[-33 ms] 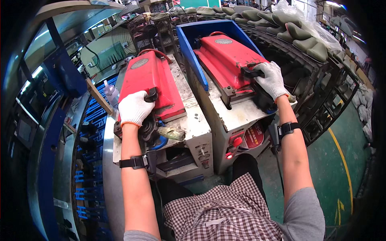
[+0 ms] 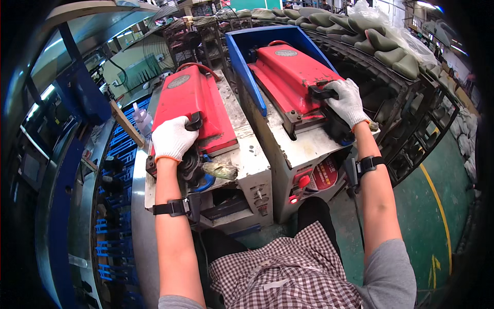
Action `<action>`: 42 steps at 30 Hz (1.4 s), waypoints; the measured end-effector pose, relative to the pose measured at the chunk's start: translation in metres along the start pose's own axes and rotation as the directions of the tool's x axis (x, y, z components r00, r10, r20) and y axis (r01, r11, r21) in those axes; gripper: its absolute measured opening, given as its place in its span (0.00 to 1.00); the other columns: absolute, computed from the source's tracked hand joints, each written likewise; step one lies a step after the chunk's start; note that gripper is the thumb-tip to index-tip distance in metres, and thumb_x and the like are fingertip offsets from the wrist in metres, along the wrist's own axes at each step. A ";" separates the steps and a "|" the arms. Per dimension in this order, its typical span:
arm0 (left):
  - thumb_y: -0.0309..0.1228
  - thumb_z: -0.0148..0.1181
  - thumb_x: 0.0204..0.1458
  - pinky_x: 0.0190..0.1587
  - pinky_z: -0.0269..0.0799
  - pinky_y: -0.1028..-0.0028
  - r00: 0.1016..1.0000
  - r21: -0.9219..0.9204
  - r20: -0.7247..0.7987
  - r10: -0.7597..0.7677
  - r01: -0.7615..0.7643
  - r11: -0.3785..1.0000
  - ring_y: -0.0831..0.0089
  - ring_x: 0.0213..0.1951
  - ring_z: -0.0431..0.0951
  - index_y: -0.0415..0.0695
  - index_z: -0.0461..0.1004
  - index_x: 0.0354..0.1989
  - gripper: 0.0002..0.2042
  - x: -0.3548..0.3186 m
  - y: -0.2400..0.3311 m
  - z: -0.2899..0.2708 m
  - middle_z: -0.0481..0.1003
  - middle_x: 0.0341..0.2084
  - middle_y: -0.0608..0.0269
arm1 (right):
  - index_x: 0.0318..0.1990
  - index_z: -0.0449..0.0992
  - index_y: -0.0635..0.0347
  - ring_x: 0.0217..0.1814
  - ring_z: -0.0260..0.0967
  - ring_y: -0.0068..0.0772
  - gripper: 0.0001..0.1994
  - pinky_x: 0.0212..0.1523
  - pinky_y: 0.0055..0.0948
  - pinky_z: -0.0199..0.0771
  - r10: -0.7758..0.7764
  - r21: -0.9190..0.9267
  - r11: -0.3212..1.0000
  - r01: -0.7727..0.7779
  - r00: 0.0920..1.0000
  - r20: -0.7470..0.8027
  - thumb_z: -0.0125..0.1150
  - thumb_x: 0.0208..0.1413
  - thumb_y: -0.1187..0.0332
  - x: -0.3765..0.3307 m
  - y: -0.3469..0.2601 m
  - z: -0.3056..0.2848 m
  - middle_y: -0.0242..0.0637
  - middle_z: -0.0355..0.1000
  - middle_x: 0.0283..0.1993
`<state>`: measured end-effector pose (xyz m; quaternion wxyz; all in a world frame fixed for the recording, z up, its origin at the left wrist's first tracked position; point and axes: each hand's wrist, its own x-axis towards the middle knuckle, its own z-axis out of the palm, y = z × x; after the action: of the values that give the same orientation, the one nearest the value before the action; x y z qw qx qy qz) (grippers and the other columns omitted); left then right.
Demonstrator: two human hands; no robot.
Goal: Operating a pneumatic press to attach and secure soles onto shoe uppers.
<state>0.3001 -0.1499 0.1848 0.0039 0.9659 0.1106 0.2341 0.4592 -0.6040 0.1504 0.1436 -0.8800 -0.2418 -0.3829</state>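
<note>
Several rows of blue frames stand to the left of the left red machine cover, a long ridged metal lid on top of a scuffed white cabinet. Just left of that cover is a pale lavender plastic bottle. At the cover's near end, the person's left hand wears a white knit glove with an orange cuff; its fingers are curled, nearly closed, round a left black handle. A black strap circles the forearm. Below the cover's near edge, a worn, wrapped bundle juts out to the right.

To the right of the cover, a blue metal guard surrounds the far end and sides of a matching right red machine cover. Nearer the person than the left cover, and to its right, are a checked apron and a red knob. Farther right of the left cover, the person's right hand, gloved alike, is bent closed over the right black handle; the fingertips are partly hidden. Farthest right of the left cover, olive-green molded pads lie heaped on a dark rack.
</note>
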 end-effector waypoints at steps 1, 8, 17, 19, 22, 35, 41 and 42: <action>0.50 0.68 0.47 0.42 0.80 0.59 1.000 0.001 -0.028 0.013 -0.013 1.000 0.52 0.40 0.85 0.51 0.84 0.34 0.16 0.000 -0.002 0.000 0.83 0.32 0.55 | 0.41 0.84 0.50 0.51 0.74 0.45 0.13 0.59 0.40 0.68 -0.003 0.000 1.000 0.003 1.000 -0.001 0.72 0.44 0.65 0.000 -0.001 -0.001 0.36 0.79 0.42; 0.48 0.68 0.47 0.44 0.80 0.59 1.000 -0.072 0.000 0.026 -0.025 0.997 0.52 0.40 0.85 0.51 0.85 0.35 0.15 -0.001 -0.005 0.000 0.83 0.33 0.53 | 0.49 0.82 0.51 0.55 0.74 0.48 0.17 0.61 0.45 0.71 0.050 0.127 0.992 -0.026 0.980 -0.192 0.68 0.50 0.67 -0.009 -0.090 0.001 0.41 0.78 0.48; 0.50 0.65 0.48 0.48 0.78 0.59 0.977 -0.115 0.181 0.113 -0.093 0.989 0.51 0.43 0.84 0.48 0.83 0.41 0.20 -0.001 -0.021 -0.020 0.83 0.37 0.48 | 0.75 0.65 0.56 0.70 0.72 0.42 0.27 0.73 0.37 0.66 -0.364 0.690 0.630 -0.356 0.649 0.668 0.50 0.73 0.56 -0.030 -0.308 0.000 0.46 0.73 0.69; 0.51 0.63 0.51 0.51 0.77 0.61 0.950 -0.201 0.256 0.181 -0.131 0.971 0.51 0.45 0.83 0.45 0.82 0.43 0.22 0.003 -0.016 -0.025 0.83 0.39 0.46 | 0.75 0.63 0.58 0.73 0.69 0.45 0.28 0.74 0.38 0.65 -0.421 0.845 0.347 -0.407 0.737 0.529 0.48 0.74 0.56 -0.056 -0.312 0.023 0.47 0.68 0.73; 0.55 0.58 0.54 0.56 0.74 0.60 0.902 -0.260 0.376 0.212 -0.118 0.959 0.49 0.51 0.82 0.43 0.82 0.49 0.27 0.009 -0.019 -0.031 0.82 0.45 0.43 | 0.77 0.56 0.58 0.73 0.68 0.51 0.31 0.73 0.40 0.65 -0.442 0.886 0.147 -0.439 0.772 0.456 0.49 0.73 0.54 -0.089 -0.346 0.022 0.54 0.66 0.73; 0.49 0.63 0.56 0.47 0.76 0.63 0.900 -0.320 0.333 0.281 -0.172 0.931 0.56 0.41 0.83 0.43 0.82 0.46 0.22 0.030 -0.037 -0.050 0.82 0.37 0.49 | 0.79 0.52 0.50 0.46 0.80 0.63 0.34 0.49 0.53 0.79 -0.560 0.789 0.577 -0.212 0.600 0.571 0.51 0.71 0.49 -0.053 -0.392 0.015 0.62 0.80 0.47; 0.50 0.69 0.45 0.44 0.79 0.64 0.951 -0.319 0.004 0.310 -0.292 0.901 0.59 0.37 0.85 0.46 0.83 0.39 0.21 0.065 -0.036 -0.091 0.83 0.31 0.52 | 0.59 0.79 0.60 0.57 0.80 0.43 0.16 0.61 0.37 0.77 -0.535 0.929 0.356 -0.106 0.792 0.295 0.58 0.68 0.66 -0.020 -0.341 0.004 0.48 0.80 0.56; 0.50 0.69 0.46 0.44 0.79 0.65 0.965 -0.288 0.024 0.262 -0.245 0.926 0.61 0.37 0.85 0.47 0.84 0.42 0.21 0.069 -0.035 -0.106 0.84 0.32 0.54 | 0.56 0.80 0.62 0.58 0.79 0.41 0.14 0.62 0.36 0.76 -0.486 0.913 0.388 -0.123 0.815 0.316 0.58 0.68 0.67 -0.006 -0.334 0.000 0.48 0.79 0.57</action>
<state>0.3045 -0.1058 0.3084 0.1147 0.9683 -0.0499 0.2161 0.2770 -0.3246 0.1681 0.4763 -0.6920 -0.5389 0.0615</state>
